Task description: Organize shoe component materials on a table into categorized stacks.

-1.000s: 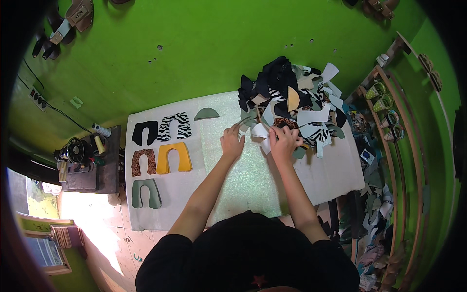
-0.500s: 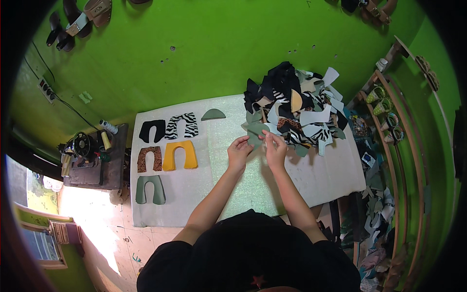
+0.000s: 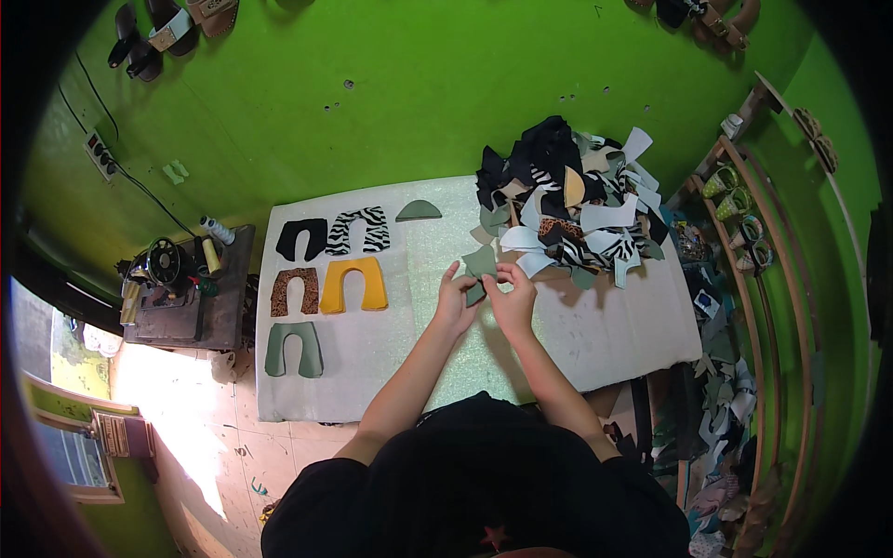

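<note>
Between my two hands, above the middle of the table, is a green leather-like scrap (image 3: 480, 261). My left hand (image 3: 456, 295) grips its left side. My right hand (image 3: 512, 296) pinches its right edge. Just beyond and to the right rises a heap of mixed cut scraps (image 3: 567, 209) in black, white, zebra, leopard, green and tan. To the left lie U-shaped pieces in stacks: black (image 3: 287, 244), zebra-striped (image 3: 374, 234), leopard-print (image 3: 280, 296), yellow (image 3: 333, 293) and green (image 3: 279, 352). A green half-round piece (image 3: 419, 211) is by itself near the far edge.
A pale cloth-covered table (image 3: 391, 372) carries all the pieces. At its left stands a sewing machine (image 3: 166, 265) with thread spools. On the right is a wooden rack (image 3: 753, 307) with shoes, and scraps are piled below. Sandals (image 3: 170, 28) hang on the green wall.
Both hands have drawn the green scrap slightly nearer to me, away from the heap. The scrap is turned differently between my fingers. The whole view has shifted a little.
</note>
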`<state>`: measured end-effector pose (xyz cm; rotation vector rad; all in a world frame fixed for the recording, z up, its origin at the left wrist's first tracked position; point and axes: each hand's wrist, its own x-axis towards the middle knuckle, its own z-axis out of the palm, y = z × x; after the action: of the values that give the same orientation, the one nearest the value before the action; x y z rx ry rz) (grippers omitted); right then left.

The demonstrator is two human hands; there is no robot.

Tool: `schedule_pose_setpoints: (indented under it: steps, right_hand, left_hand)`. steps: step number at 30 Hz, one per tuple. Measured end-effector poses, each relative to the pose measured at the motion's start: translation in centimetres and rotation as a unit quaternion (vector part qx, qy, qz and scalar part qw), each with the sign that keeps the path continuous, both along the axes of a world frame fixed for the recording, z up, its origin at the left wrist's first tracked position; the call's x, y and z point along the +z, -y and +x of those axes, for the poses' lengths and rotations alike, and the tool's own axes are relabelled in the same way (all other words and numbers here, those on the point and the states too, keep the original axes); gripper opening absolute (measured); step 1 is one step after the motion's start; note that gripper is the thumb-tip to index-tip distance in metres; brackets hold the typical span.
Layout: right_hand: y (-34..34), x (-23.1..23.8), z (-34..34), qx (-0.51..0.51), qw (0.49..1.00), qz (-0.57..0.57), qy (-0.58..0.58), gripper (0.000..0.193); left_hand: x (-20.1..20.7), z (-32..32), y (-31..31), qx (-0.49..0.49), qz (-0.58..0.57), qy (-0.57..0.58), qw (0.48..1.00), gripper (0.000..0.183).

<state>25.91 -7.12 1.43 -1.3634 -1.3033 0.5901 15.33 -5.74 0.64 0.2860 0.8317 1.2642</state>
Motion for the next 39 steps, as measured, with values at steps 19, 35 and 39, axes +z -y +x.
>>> schedule_pose_setpoints:
  steps: [19,35,39]
  right_hand:
    - [-0.2,-1.6,0.2,0.032,0.992,-0.111,-0.043,0.021]
    - [0.3,0.5,-0.4,0.082,0.966,-0.206,-0.132,0.016]
    - [0.1,0.7,0.0,0.085,0.969,-0.209,-0.105,0.015]
  left_hand:
    - [-2.0,-2.5,-0.4,-0.089,0.036,0.027,0.995,0.012]
    - [-1.1,-1.4,0.6,0.014,0.075,0.003,0.997,0.029]
    - [-0.8,-1.9,0.8,-0.043,0.092,-0.023,0.995,0.026]
